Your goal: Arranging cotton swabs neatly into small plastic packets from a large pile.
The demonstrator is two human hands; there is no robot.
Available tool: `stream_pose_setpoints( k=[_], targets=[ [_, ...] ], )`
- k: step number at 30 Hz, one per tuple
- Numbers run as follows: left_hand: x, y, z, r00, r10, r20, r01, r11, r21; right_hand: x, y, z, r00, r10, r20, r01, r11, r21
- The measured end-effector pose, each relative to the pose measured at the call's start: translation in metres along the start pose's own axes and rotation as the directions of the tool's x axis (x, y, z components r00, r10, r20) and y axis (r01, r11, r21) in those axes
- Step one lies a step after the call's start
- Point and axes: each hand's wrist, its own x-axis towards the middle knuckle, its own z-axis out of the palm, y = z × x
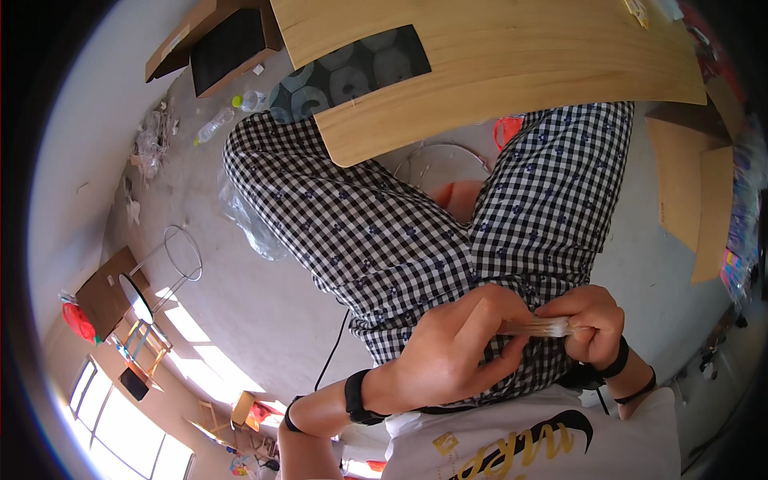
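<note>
I sit with my legs in black-and-white checked trousers under a light wooden table. Over my lap, my left hand and my right hand both grip a small bundle of thin pale sticks held level between them. The left hand's fingers curl around the bundle's left end; the right hand pinches its right end. Black bands circle both wrists.
A dark patterned mat lies on the table's near-left part. On the grey floor are plastic bottles, a cardboard box, a wire frame stand, clear plastic wrap, a wire ring and cardboard sheets at right.
</note>
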Motion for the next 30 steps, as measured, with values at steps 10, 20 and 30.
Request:
stream_pose_setpoints(
  k=[10,20,30],
  targets=[
    [0.025,0.010,-0.018,0.987,0.118,-0.111,-0.112,0.992,0.062,0.050,0.005,-0.001,0.922,-0.222,-0.316,0.248,0.968,0.046],
    [0.034,0.016,-0.027,0.983,-0.017,-0.182,-0.029,0.968,-0.247,0.078,0.003,0.008,0.831,-0.097,-0.548,0.166,0.983,0.078],
    [0.033,-0.003,-0.040,0.995,0.077,-0.065,-0.097,0.916,-0.390,0.077,-0.019,-0.024,0.858,-0.444,-0.258,0.367,0.881,-0.298]
  ],
)
